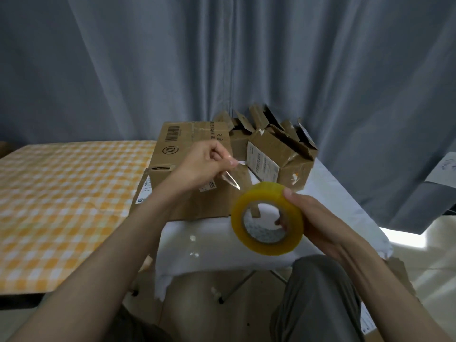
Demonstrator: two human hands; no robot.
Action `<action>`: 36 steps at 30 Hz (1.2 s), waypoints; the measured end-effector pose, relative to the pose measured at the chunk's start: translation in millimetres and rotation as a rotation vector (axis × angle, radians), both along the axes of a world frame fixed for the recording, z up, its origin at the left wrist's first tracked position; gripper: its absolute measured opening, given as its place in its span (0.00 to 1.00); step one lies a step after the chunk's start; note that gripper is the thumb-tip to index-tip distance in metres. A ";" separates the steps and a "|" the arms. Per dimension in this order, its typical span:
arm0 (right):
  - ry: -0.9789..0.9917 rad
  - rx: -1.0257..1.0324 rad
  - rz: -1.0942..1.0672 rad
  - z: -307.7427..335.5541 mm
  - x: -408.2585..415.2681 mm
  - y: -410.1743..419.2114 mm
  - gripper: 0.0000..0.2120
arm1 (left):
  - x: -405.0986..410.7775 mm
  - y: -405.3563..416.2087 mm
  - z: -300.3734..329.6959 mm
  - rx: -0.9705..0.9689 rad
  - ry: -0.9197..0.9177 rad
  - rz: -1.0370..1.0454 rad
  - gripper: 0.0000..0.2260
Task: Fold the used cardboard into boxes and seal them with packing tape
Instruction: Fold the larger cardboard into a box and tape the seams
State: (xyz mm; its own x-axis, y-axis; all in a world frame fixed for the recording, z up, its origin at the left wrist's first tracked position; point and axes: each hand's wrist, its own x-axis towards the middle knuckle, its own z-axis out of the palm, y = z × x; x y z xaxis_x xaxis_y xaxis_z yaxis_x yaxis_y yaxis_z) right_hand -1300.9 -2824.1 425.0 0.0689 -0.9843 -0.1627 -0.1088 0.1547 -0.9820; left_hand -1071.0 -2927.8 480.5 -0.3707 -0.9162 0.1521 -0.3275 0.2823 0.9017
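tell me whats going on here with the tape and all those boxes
A person is pulling tape off a roll. The right hand holds the yellow tape roll, and the left hand pinches the clear free end of the tape, drawn out from it. In front of them, on a white-covered table, sits a large cardboard box with its top flaps down. Behind it is a smaller box whose flaps stand open.
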 end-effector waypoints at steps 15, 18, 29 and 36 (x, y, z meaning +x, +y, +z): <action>0.822 -0.591 -0.112 38.8 4.0 -62.0 0.23 | 117.6 -22.4 -6.8 0.017 0.158 0.480 0.07; 0.874 -0.634 -0.151 37.7 5.4 -76.5 0.26 | 120.4 -28.1 -14.2 0.080 0.189 0.493 0.08; 0.962 -0.669 -0.147 36.7 11.5 -100.9 0.29 | 128.2 -39.0 -21.0 0.181 0.171 0.509 0.10; 0.949 -0.595 -0.088 21.0 15.0 -106.0 0.27 | 134.9 -37.6 -37.2 0.193 -0.029 0.504 0.11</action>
